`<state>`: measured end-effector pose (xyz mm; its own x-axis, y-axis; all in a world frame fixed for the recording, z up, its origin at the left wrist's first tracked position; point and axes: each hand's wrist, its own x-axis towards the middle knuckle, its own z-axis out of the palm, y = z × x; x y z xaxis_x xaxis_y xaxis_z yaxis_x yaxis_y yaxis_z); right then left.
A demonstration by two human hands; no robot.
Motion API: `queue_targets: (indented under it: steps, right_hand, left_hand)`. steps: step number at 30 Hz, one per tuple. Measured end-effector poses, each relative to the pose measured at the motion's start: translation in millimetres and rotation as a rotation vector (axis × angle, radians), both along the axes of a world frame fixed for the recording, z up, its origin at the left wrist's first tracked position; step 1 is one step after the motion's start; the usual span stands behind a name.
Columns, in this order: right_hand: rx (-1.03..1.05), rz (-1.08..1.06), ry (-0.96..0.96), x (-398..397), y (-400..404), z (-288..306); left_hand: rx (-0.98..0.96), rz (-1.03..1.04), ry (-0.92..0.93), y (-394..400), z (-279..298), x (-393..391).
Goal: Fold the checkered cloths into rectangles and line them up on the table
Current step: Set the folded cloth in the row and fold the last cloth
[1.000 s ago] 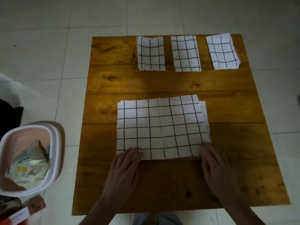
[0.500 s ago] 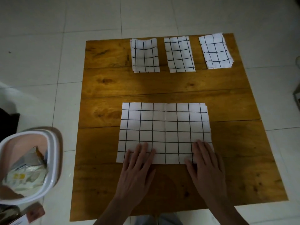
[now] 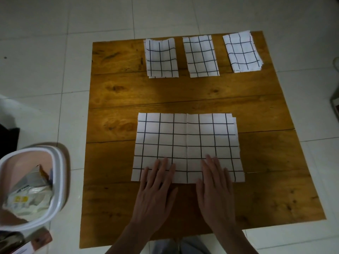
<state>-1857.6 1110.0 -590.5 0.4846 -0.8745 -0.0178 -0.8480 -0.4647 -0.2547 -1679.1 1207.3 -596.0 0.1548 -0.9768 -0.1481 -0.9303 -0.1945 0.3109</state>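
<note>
Under both hands' flat fingers, the checkered cloth's near edge.

No text, label, brand or number can be read anywhere here. The checkered cloth carries only a plain black grid — no lettering. The crumpled packaging inside the white bin at the left shows a yellow patch and some dark marks that may be print, but they are too small and blurred to make out. The pinkish box at the lower left corner has a pale panel — whatever stands on it cannot be told.
</note>
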Motion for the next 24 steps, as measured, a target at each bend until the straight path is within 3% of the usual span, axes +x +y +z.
queue_targets:
  steps: [3,8,13,24]
  right_hand:
    - [0.005,0.139,0.02,25.6,-3.1,-3.8]
    - [0.02,0.174,0.115,43.5,-21.9,-14.4]
    - [0.119,0.133,0.146,30.5,-29.9,-25.8]
    - [0.123,-0.052,0.108,-35.3,-59.9,-23.5]
  left_hand:
    - [-0.05,0.068,0.013,-9.4,-0.3,1.7]
    - [-0.064,0.098,-0.025,-25.3,-9.6,12.1]
    - [0.009,0.136,-0.043,-24.5,-18.9,13.0]
    - [0.075,0.195,-0.045,-19.9,-10.0,11.2]
